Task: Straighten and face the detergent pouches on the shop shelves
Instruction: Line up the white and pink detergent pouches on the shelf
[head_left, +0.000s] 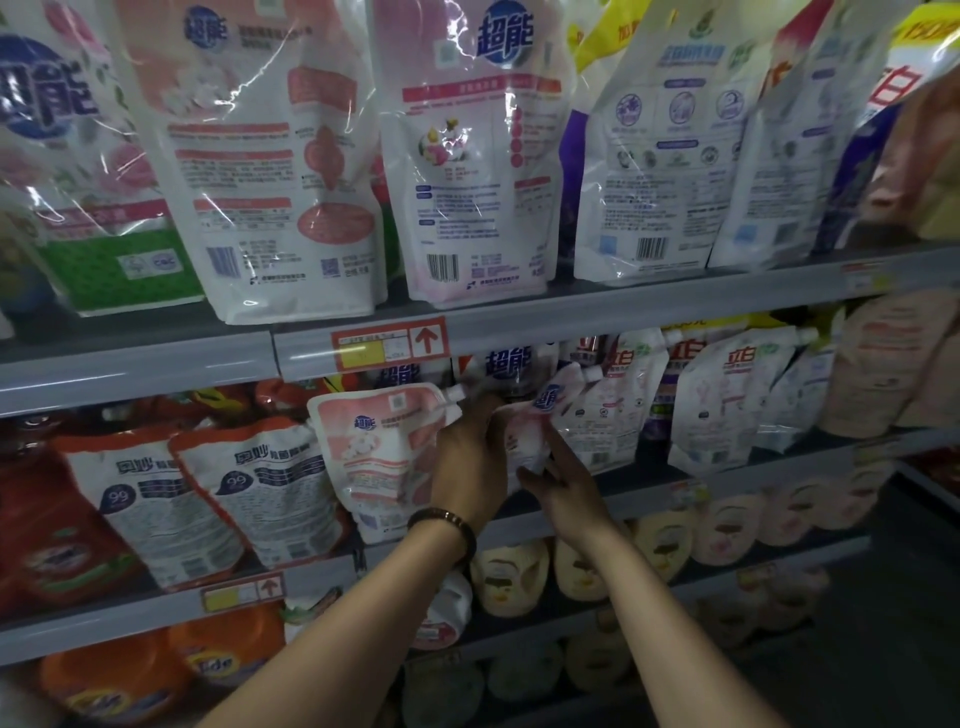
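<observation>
Pink pouch (527, 434) at front of middle shelf (644, 497), tilted between both hands. Blue 超能 logo readable, other print motion-blurred. Left hand (467, 457) back to camera, fingers curled round pouch's left edge, tips hidden behind it; bracelet (447, 522) on wrist. Right hand (563, 491) at lower corner, fingers straight, tips touching pouch. Just left, neighbour pouch (379, 452), also 超能. Further left, 奥妙 pouches (208, 493) marked "99". Price tag (389, 345) above, red arrow, figures unreadable. Tide bottles (223, 660) below, partly cut off.

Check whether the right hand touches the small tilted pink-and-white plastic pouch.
Touching. Head view: fingertips of the right hand meet the lower edge of the small pink-and-white plastic pouch.
</observation>
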